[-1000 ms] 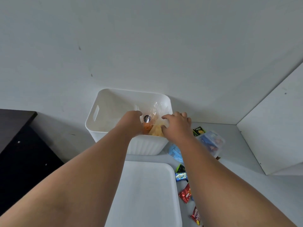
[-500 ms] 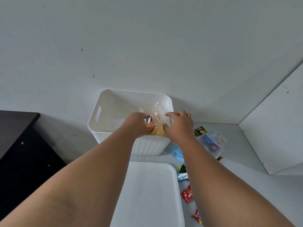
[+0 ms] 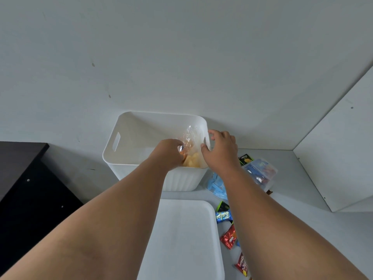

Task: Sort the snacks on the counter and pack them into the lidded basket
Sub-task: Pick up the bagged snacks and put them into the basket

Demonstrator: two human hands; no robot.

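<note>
A white ribbed basket [image 3: 129, 126] stands against the wall, its lid [image 3: 181, 239] lying flat in front of it. Inside the basket's right side sits a clear plastic bag of yellow and orange snacks [image 3: 191, 158]. My left hand [image 3: 167, 152] reaches into the basket and grips that bag near its tied neck. My right hand [image 3: 220, 150] hovers at the basket's right rim with fingers spread, holding nothing.
Loose snacks lie on the counter to the right: a clear bag of blue packets [image 3: 217, 184], a clear bag of mixed packets [image 3: 260, 172], a green sachet [image 3: 245, 158], a blue wrapper [image 3: 223, 216] and red wrappers [image 3: 229, 237]. A dark cabinet [image 3: 20, 178] stands left, a white panel [image 3: 343, 148] right.
My right hand has let go of the bag, lifted and moved right to the basket's rim with fingers opened. My left hand stays on the bag inside the basket.
</note>
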